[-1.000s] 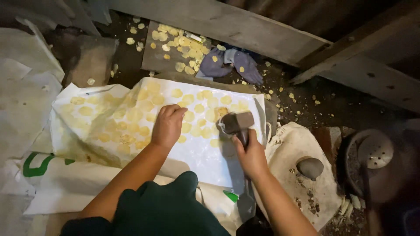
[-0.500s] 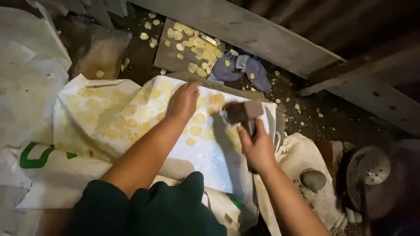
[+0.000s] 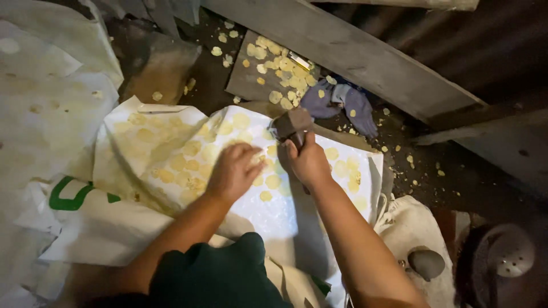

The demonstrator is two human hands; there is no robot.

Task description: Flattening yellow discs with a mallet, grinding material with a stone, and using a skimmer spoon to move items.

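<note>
A white sheet (image 3: 171, 142) marked with many pale yellow round spots lies spread over sacks on the ground. My left hand (image 3: 234, 171) rests palm down on the sheet near its middle, fingers bent. My right hand (image 3: 308, 162) grips the handle of a hammer whose dark, blocky head (image 3: 291, 124) sits just above the sheet's far edge. The two hands are close together, almost touching. Loose yellow round discs (image 3: 282, 68) lie scattered on a dark board beyond the sheet.
A blue-grey cloth (image 3: 339, 102) lies by a long wooden beam (image 3: 354, 54). A rounded stone (image 3: 427, 263) rests on a white sack (image 3: 411, 228) at the right. A metal lid with holes (image 3: 511, 256) sits at the far right. White sacks (image 3: 45, 114) cover the left side.
My left hand has drawn back from the sheet's far side toward its middle. The hammer and my right hand have shifted left and nearer the left hand. The camera view has also shifted.
</note>
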